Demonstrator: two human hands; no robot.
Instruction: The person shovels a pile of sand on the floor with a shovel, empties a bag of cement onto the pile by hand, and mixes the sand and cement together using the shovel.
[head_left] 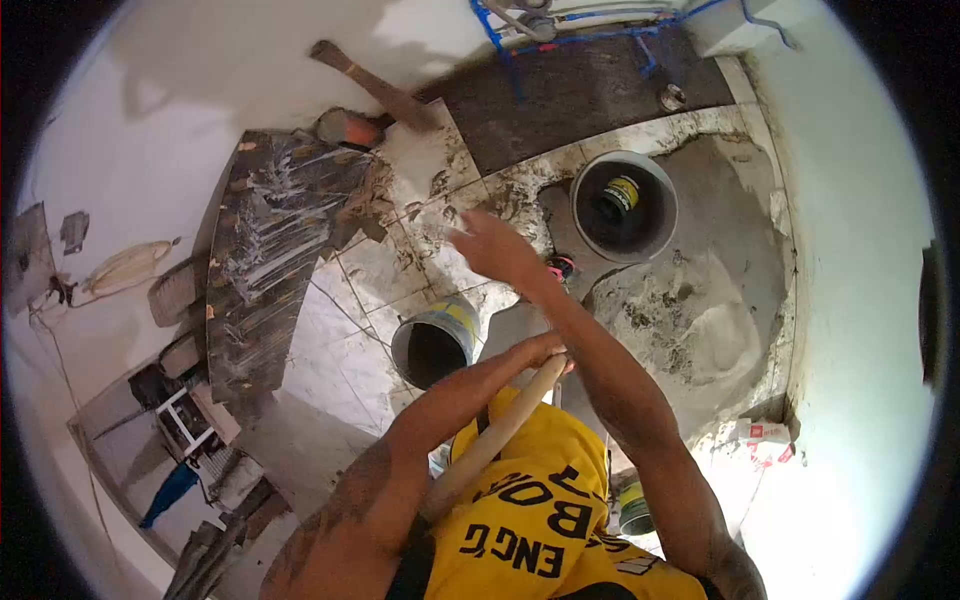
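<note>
My left hand [545, 350] is closed around a long pale wooden pole [500, 430], which slants back past my yellow shirt under my left arm. The pole's far end is hidden by my hands and arm. Stretched forward over the tiled floor, my right hand [490, 246] holds nothing that I can see, and its fingers look loosely apart. A grey bucket [440, 335] with a yellow label stands just below that hand. To its right is a larger grey bucket [580, 215] with a small yellow-labelled can [620, 194] inside. Grey sandy mix [680, 310] lies heaped beside my right forearm.
A dark, streaked board [265, 270] lies at the left. Behind it, a wooden plank [370, 85] leans against the wall. Blue pipes [590, 38] run along the far wall. Tools and scraps [190, 420] crowd the lower left. A torn paper bag [768, 440] lies at right.
</note>
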